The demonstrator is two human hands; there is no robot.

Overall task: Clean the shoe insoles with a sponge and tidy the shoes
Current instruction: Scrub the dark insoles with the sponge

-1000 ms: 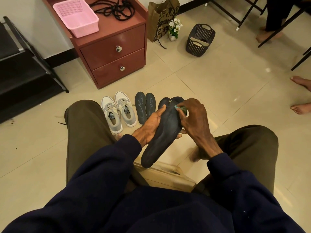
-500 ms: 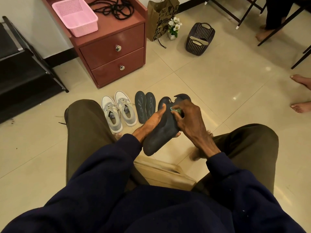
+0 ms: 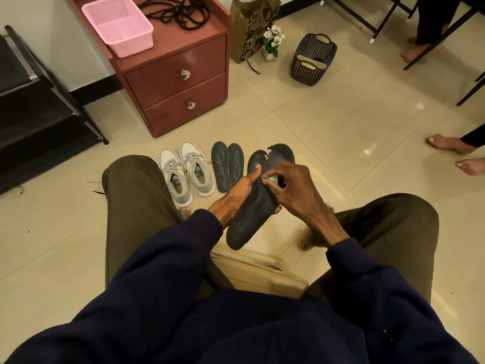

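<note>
I sit with a dark insole (image 3: pixel 246 222) held up between my knees. My left hand (image 3: pixel 236 193) grips it along its left edge, thumb on top. My right hand (image 3: pixel 291 187) pinches a small greenish sponge (image 3: pixel 270 179) against the insole's upper middle. A second dark insole with a torn toe (image 3: pixel 282 152) shows behind my right hand; whether I hold it I cannot tell. On the floor lie two more dark insoles (image 3: pixel 227 165) with pale writing, and a pair of grey and white sneakers (image 3: pixel 185 173) to their left.
A red two-drawer cabinet (image 3: pixel 178 82) stands behind the shoes, carrying a pink basket (image 3: pixel 118 24) and black laces (image 3: pixel 175 11). A black shoe rack (image 3: pixel 34 106) is at left. A paper bag (image 3: pixel 249 27), flowers and a dark basket (image 3: pixel 312 59) sit beyond. Other people's bare feet (image 3: pixel 451 153) are at right.
My right hand with the sponge slid down from the toe end toward the insole's middle. The insole's heel end rose a little and tilted.
</note>
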